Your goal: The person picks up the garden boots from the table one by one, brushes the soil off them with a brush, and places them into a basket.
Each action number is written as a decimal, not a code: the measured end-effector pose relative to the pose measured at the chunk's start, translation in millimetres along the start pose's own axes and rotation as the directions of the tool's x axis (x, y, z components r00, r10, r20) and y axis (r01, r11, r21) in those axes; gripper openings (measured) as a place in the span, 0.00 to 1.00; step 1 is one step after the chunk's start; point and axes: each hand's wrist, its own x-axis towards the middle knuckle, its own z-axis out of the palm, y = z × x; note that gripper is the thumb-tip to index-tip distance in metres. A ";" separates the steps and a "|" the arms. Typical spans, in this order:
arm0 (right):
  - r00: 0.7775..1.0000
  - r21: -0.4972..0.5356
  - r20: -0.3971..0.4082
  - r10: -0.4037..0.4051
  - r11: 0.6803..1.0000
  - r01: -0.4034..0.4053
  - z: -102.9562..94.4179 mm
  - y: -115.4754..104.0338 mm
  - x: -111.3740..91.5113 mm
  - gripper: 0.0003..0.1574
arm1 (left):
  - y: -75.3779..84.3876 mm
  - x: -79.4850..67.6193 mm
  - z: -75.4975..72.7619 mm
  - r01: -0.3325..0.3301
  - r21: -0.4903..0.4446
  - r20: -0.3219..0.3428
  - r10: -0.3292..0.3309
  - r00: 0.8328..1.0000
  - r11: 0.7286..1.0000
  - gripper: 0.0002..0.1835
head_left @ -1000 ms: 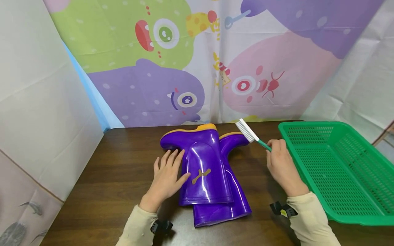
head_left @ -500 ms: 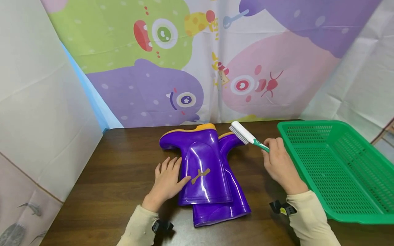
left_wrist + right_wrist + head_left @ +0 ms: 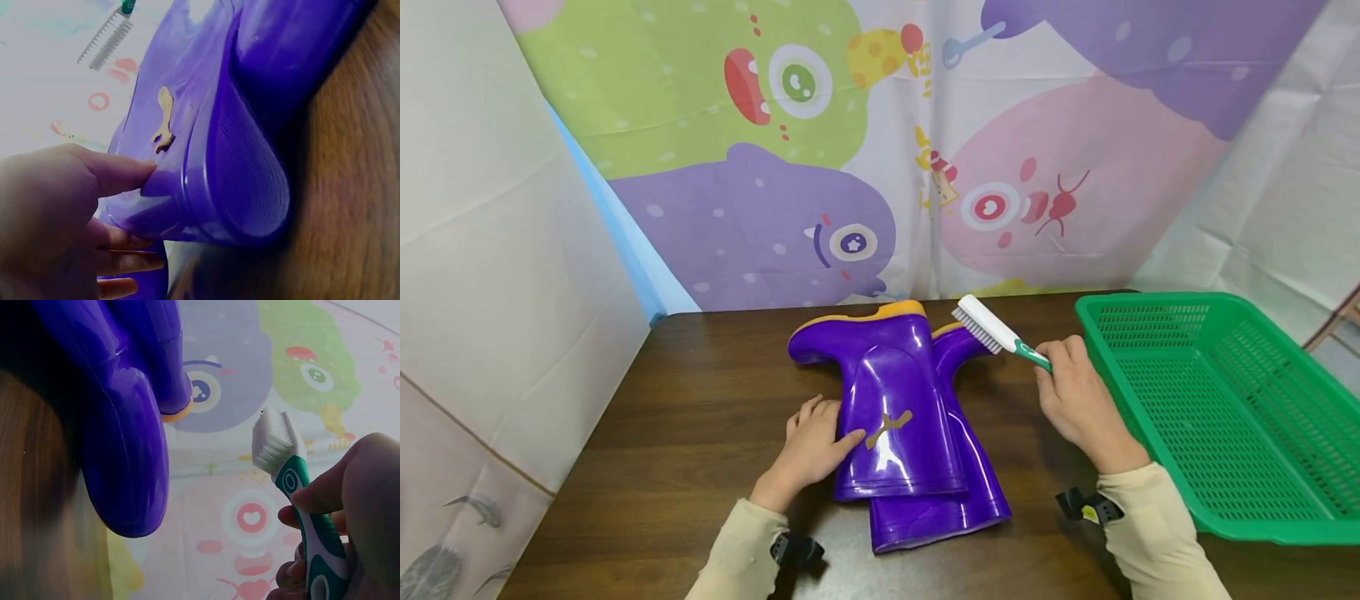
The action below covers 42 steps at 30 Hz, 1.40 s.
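Two purple rain boots with yellow soles lie on their sides. The upper rain boot partly covers the lower rain boot, and a tan bone-like mark shows on its shaft. My left hand holds the upper boot at its left edge: the thumb is on top, and the other fingers bend in at the side, partly hidden. In my right hand is a scrub brush with a white head and green handle. Its bristles point left, overlapping the lower boot's toe in the head view.
A green plastic basket with perforated walls stands right of my right hand. Beneath everything is a dark wooden table. A cartoon-printed sheet hangs behind its far edge, with white sheets at both sides.
My left hand has slid down along the upper boot, and its fingers have bent in against the edge. The brush has shifted left and its head has turned slightly. The boots lie as before.
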 end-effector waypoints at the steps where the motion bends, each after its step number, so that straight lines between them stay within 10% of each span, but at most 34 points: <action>1: 1.000 0.002 0.003 -0.001 1.000 0.001 -0.2 -0.1 0.0 0.09 | 0.1 0.5 0.1 0.003 -0.024 -0.004 -0.003 1.000 1.000 0.30; 11: 1.000 0.011 0.002 -0.019 1.000 0.019 -0.8 -1.1 -0.5 0.10 | -1.0 4.3 2.1 -0.067 -0.235 -0.169 0.027 0.985 0.970 0.19; 18: 0.999 0.006 -0.022 -0.039 0.999 0.039 -1.8 -2.4 -1.6 0.09 | 1.6 5.3 -1.7 -0.025 -0.535 -0.166 -0.077 0.983 0.845 0.20; 29: 0.998 -0.012 -0.016 -0.063 0.998 0.063 -5.6 -5.9 -2.1 0.08 | -4.1 9.9 -11.8 0.123 -0.860 0.056 -0.148 0.987 0.496 0.22; 37: 0.996 -0.015 -0.026 -0.082 0.997 0.081 -8.4 -9.4 -2.0 0.08 | -14.1 11.5 -17.5 0.161 -0.980 0.155 -0.058 0.986 0.119 0.19; 42: 0.993 -0.007 -0.048 -0.112 0.994 0.112 -9.7 -10.4 -1.2 0.08 | -8.6 15.8 -18.0 0.139 -0.990 0.140 -0.058 0.988 -0.020 0.20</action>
